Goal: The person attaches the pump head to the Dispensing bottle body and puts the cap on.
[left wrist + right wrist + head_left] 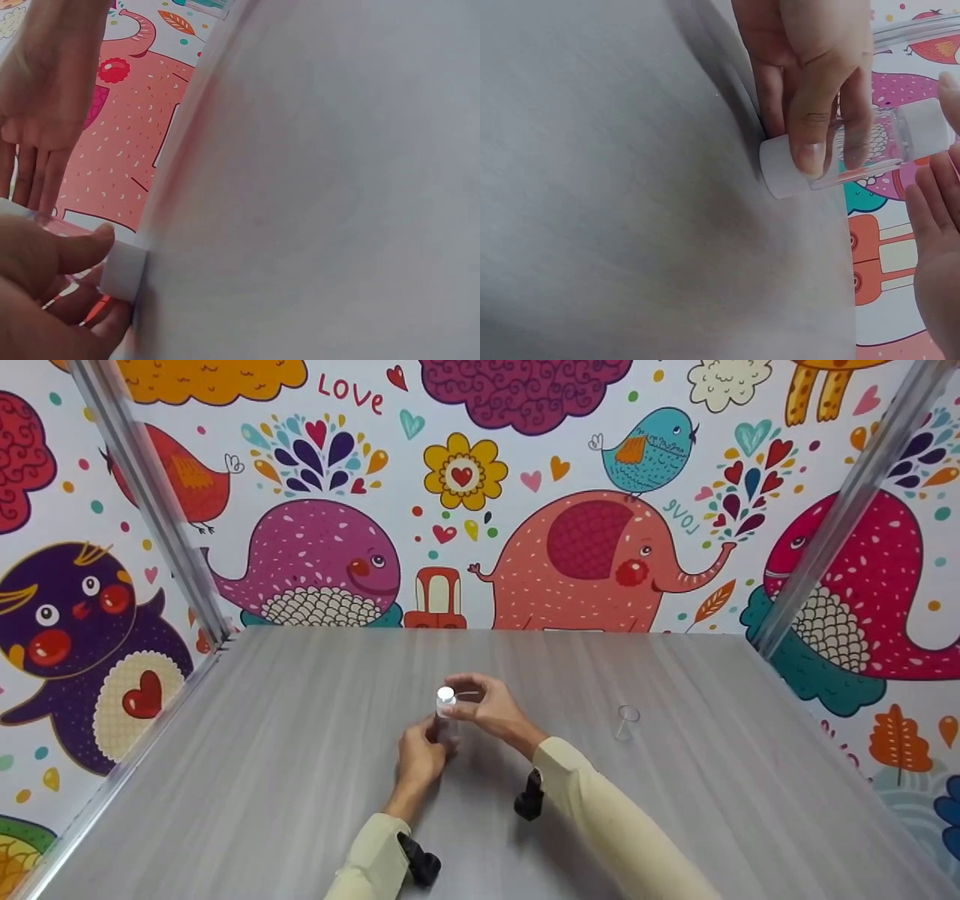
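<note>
Upright above the table is a small clear bottle point(885, 142) with a white base point(780, 166) and a white top point(445, 694). My left hand point(420, 757) grips its lower part; in the right wrist view the thumb lies against the white base and the fingers wrap the clear body. At the upper end, my right hand point(491, 709) has its thumb and fingers about the white top, the thumb touching the side just below it. The left wrist view shows the right palm point(45, 97) beyond the bottle, its fingertips partly hidden.
A small clear cap-like piece point(627, 721) stands on the grey table point(300, 697), right of the hands. Metal posts point(161, 510) rise at both back corners. Walls printed with cartoon animals point(322, 559) enclose the table's back and sides.
</note>
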Motion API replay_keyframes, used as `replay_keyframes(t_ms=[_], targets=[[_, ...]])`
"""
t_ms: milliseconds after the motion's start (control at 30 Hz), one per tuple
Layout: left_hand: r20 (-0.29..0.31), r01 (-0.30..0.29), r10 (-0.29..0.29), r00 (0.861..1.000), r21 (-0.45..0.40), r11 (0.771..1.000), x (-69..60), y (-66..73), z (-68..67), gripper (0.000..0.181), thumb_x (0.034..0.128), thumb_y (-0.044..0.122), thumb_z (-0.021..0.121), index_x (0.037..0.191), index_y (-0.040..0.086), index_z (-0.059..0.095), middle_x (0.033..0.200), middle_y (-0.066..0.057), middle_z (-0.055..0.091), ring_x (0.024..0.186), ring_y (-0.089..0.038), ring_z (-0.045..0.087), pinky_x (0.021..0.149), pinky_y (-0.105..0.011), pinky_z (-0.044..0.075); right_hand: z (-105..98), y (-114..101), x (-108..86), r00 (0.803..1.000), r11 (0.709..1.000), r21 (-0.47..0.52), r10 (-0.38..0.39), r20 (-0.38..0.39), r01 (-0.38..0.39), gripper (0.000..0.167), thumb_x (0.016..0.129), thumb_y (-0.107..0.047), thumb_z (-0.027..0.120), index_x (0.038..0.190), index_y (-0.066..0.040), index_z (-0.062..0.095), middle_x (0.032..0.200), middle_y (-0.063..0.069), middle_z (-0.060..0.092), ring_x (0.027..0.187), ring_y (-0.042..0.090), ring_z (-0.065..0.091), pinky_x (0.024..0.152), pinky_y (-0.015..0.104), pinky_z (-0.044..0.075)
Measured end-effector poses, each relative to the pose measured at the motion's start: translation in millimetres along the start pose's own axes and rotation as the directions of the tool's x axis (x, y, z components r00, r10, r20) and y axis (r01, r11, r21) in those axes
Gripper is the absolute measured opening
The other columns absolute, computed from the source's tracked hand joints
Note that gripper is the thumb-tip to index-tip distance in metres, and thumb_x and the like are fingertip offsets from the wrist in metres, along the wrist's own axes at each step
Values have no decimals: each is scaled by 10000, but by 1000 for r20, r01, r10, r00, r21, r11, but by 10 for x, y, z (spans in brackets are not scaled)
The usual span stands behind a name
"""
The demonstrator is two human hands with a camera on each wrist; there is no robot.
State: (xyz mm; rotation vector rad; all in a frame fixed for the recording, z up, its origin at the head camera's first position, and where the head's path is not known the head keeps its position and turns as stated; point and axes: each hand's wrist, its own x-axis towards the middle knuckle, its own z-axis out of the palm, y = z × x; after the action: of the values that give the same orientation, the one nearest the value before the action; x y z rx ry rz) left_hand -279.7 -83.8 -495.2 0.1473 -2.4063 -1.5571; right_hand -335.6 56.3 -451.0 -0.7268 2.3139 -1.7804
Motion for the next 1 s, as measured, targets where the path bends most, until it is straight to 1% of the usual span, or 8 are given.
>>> replay_keyframes(t_ms=[100,167,333,500,700,767,933,1000], targets=[[1,2,-2,1000,-12,1000,5,3,2,320,820,10,738,1139,15,720,968,-155,734,841,-225,629,765,-367,530,-6,-15,-5,999,1000,10,-24,35,24,471,887,-132,738,1327,-35,601,1328,135,645,1260,319,606,1043,427,497],[-1,-18,18,1000,6,1000,7,6,1,351,813,1,736,1163,10,713,1012,-177,742,893,-255,659,812,-412,539,1,-19,-13,997,999,13,-50,56,49,436,910,-68,681,1335,-28,595,1344,146,634,1270,337,596,1052,438,489],[-8,-46,46,999,46,998,-5,0,-1,442,789,-20,732,1228,-1,687,1108,-219,737,993,-323,694,878,-494,531,27,-2,-31,995,997,7,-82,53,81,401,923,28,602,1316,-51,619,1318,150,650,1233,319,618,1063,435,480],[-14,-43,44,999,50,998,-10,4,-4,420,784,-26,725,1202,7,703,1056,-204,747,936,-295,687,845,-474,532,47,15,-40,997,998,0,-69,18,69,373,928,12,625,1292,-69,635,1285,133,665,1191,282,637,1052,433,487],[-23,-46,48,999,66,997,-8,9,-7,331,776,-22,731,1106,7,730,962,-185,747,845,-257,653,780,-433,523,70,17,-55,999,999,8,-45,-18,45,352,921,-3,650,1264,-81,641,1242,122,674,1137,244,650,1009,404,514],[-25,-43,45,999,71,997,-11,9,-10,321,772,-15,738,1092,9,733,959,-183,747,842,-260,654,779,-438,522,79,20,-59,998,999,8,-49,-31,49,339,914,-3,658,1246,-71,642,1222,130,677,1121,245,653,995,404,521],[-22,-23,24,999,69,997,-11,4,-17,348,776,1,746,1123,18,730,1026,-186,753,914,-288,683,839,-469,529,104,21,-65,997,999,-1,-45,-65,45,320,898,-36,697,1211,-76,646,1190,126,683,1098,241,659,984,401,528],[-22,-21,23,999,61,998,-9,-1,-23,334,778,-2,745,1112,14,730,1023,-189,752,918,-296,682,843,-472,528,114,15,-64,997,999,-3,-41,-70,41,330,890,-54,716,1211,-80,647,1188,122,683,1095,237,659,983,396,529]])
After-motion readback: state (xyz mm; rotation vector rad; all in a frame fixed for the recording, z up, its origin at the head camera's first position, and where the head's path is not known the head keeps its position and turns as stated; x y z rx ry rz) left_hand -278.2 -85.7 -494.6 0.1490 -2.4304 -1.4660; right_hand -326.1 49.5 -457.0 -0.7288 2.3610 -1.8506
